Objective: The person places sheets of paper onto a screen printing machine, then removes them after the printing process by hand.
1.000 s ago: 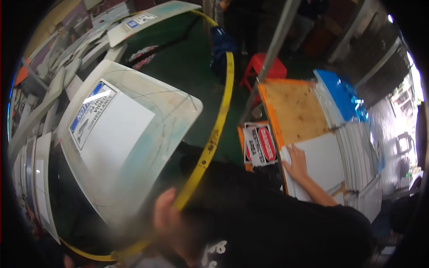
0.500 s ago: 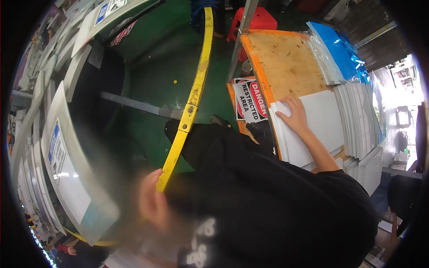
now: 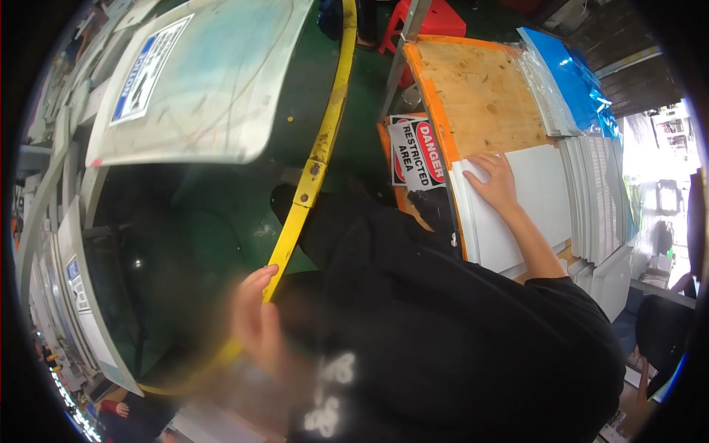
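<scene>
Round the yellow rim [image 3: 314, 168], the pale boards [image 3: 214, 81] have been swung; one NOTICE sign [image 3: 151, 70] looks finished. Blank white sheets [image 3: 543, 184] are left stacked beneath the loosely spread right hand [image 3: 498, 183]. The rim is touched by the curled left hand [image 3: 252, 311], its grip too blurred to tell.

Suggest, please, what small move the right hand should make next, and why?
I would probably have the right hand curl around the nearby edge of the white sheet: it appears to rest on top, spread rather than closed, with its tips close to that edge, beside the orange strip.
</scene>
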The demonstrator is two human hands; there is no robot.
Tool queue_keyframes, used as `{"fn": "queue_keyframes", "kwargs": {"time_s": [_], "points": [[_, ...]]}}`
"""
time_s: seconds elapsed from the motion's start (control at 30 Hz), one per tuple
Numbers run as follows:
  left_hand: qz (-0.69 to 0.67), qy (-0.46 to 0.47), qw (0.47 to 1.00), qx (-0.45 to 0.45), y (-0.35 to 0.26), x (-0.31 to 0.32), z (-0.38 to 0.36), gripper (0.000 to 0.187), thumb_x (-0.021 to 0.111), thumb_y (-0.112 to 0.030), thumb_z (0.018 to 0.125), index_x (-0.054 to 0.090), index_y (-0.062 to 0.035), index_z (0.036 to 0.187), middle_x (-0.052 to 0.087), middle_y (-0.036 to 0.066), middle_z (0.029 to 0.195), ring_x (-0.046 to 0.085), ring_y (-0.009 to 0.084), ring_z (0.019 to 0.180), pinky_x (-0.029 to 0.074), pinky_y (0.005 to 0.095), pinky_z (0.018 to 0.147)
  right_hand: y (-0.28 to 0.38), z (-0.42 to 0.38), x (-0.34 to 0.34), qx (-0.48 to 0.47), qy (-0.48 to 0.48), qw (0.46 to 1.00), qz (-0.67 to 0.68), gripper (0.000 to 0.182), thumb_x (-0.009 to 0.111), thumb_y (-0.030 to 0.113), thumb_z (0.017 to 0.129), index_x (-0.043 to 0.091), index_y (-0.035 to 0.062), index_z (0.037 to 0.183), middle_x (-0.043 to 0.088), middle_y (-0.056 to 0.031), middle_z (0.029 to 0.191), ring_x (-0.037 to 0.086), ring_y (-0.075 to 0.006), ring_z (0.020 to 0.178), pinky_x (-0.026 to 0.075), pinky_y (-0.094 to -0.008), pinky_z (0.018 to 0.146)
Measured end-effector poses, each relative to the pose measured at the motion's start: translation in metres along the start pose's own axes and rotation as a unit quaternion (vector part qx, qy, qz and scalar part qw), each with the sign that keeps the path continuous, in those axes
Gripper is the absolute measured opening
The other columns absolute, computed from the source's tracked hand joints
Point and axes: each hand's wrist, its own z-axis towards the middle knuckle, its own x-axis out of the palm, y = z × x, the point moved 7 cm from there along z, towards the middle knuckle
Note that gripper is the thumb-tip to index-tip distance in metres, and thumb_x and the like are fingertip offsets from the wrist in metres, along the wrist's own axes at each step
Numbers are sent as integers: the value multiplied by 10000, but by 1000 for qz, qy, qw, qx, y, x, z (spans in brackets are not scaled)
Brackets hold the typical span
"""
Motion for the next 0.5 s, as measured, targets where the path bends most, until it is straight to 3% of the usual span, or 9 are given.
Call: {"fn": "queue_keyframes", "kwargs": {"time_s": [0.33, 0.43, 0.5], "points": [[-26, 10, 999, -20, 4, 6, 2, 267, 479, -133, 889, 571, 82, 1017, 584, 211, 1058, 568, 277, 1032, 406, 407, 965, 0, 0, -2, 4, -18, 1000, 3, 254, 641, 222, 782, 660, 66, 982, 643, -71, 1060, 558, -199, 1059, 239, -427, 1094], [-32, 20, 999, -37, 5, 8, 3, 263, 475, -113, 880, 567, 85, 1027, 582, 210, 1064, 561, 275, 1043, 397, 397, 967, 15, 3, -18, -49, -95, 994, -19, 197, 618, 206, 810, 643, 41, 916, 642, -100, 986, 580, -230, 962, 382, -396, 969], [-44, 31, 997, -53, 6, 11, 4, 261, 475, -97, 869, 567, 85, 1032, 582, 206, 1069, 554, 274, 1054, 387, 387, 971, -17, 7, -13, 45, -99, 989, 98, 205, 597, 223, 836, 614, 25, 884, 619, -129, 894, 573, -257, 841, 425, -372, 808]]}}
